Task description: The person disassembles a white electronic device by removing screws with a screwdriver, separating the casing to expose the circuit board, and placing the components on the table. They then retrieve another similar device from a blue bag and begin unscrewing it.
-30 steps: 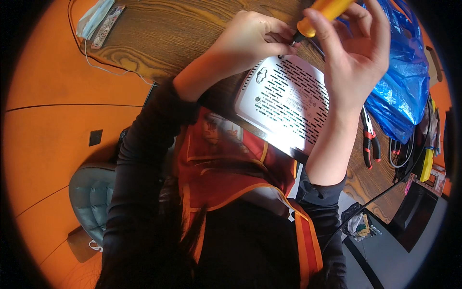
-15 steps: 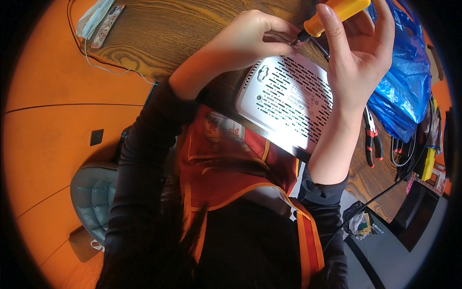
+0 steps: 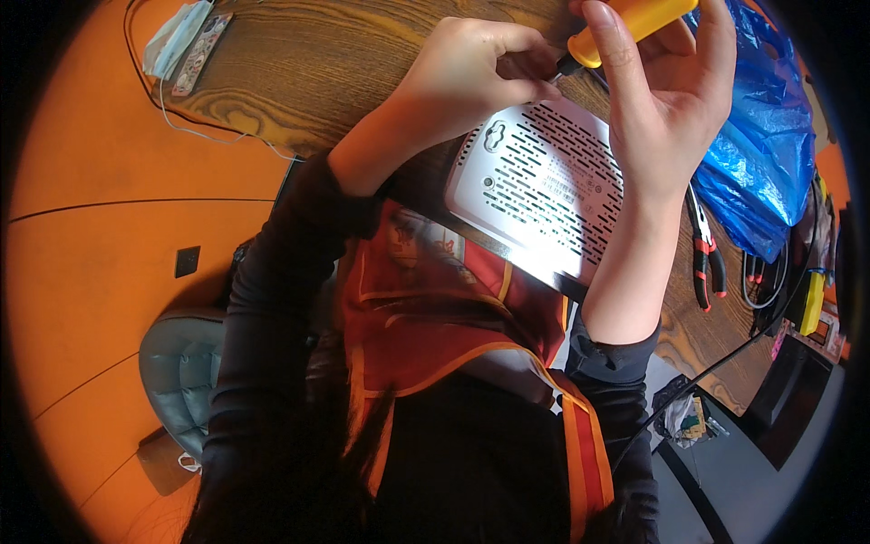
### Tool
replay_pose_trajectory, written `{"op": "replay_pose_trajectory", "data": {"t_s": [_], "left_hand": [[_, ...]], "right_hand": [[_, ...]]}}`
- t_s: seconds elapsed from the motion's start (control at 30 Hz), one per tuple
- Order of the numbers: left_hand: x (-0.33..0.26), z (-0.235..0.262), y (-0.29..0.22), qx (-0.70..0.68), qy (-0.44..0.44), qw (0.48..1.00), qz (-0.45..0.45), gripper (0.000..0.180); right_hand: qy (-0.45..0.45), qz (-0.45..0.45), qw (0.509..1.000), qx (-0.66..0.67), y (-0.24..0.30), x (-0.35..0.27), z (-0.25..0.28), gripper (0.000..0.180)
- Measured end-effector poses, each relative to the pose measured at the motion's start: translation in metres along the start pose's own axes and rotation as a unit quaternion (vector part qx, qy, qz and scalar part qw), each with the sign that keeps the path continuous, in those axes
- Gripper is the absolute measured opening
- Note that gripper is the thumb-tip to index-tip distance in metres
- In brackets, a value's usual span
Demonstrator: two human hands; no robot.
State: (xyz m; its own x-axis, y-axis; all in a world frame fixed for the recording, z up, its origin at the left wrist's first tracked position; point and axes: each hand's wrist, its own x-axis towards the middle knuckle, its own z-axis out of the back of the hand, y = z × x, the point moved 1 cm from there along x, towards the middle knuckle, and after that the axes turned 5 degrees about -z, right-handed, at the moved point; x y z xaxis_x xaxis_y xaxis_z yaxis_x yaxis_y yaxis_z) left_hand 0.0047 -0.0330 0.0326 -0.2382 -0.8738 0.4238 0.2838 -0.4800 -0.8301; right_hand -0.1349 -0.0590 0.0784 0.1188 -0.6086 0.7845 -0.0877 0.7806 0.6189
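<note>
A white box-shaped device, probably a router [image 3: 535,195], lies on the table with its slotted, labelled face up. A screwdriver [image 3: 632,32] with a yellow handle and black collar slants down to the device's far edge. My right hand [image 3: 666,113] is closed on its handle, thumb along the near side, some fingers raised. My left hand [image 3: 480,72] is at the device's far left edge, thumb and fingers drawn together beside the screwdriver's shaft. What they pinch is hidden, and so is the screwdriver's tip.
On the wooden table [image 3: 308,54], a blue plastic bag [image 3: 761,154] lies to the right, with red-and-black pliers [image 3: 704,258] nearer me. A yellow-handled tool [image 3: 813,304] and a black cable are further right. A face mask [image 3: 177,41] lies at the far left; a grey chair [image 3: 181,367] stands left.
The screwdriver and my right hand have shifted slightly left, and my left thumb is a little higher. The whole view has moved slightly; the white device keeps its place on the table.
</note>
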Motion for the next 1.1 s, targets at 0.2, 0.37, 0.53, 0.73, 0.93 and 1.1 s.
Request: {"op": "replay_pose_trajectory", "data": {"t_s": [0.2, 0.37, 0.53, 0.73, 0.93, 1.1], "left_hand": [[0.002, 0.001, -0.003, 0.011, 0.015, 1.0, -0.01, 0.02], [0.007, 0.006, -0.002, 0.009, 0.059, 0.998, 0.036, 0.019], [0.004, 0.001, -0.003, -0.009, 0.016, 1.0, 0.007, 0.019], [0.001, 0.0, 0.0, -0.025, 0.023, 0.999, 0.025, 0.019], [-0.002, 0.001, 0.005, -0.072, 0.005, 0.997, 0.003, 0.02], [-0.002, 0.003, 0.006, -0.051, 0.018, 0.998, -0.017, 0.02]], "right_hand": [[-0.02, -0.027, 0.998, 0.057, -0.003, -0.001, 0.001, 0.06], [-0.031, 0.011, 0.998, -0.061, -0.005, -0.003, -0.002, 0.059], [-0.043, -0.064, 0.997, -0.025, -0.007, -0.004, 0.001, 0.056], [-0.008, -0.089, 0.995, 0.051, -0.007, -0.004, 0.0, 0.055], [-0.012, -0.168, 0.981, 0.093, -0.002, -0.009, -0.003, 0.055], [-0.008, -0.15, 0.985, 0.086, 0.01, -0.003, -0.007, 0.056]]}}
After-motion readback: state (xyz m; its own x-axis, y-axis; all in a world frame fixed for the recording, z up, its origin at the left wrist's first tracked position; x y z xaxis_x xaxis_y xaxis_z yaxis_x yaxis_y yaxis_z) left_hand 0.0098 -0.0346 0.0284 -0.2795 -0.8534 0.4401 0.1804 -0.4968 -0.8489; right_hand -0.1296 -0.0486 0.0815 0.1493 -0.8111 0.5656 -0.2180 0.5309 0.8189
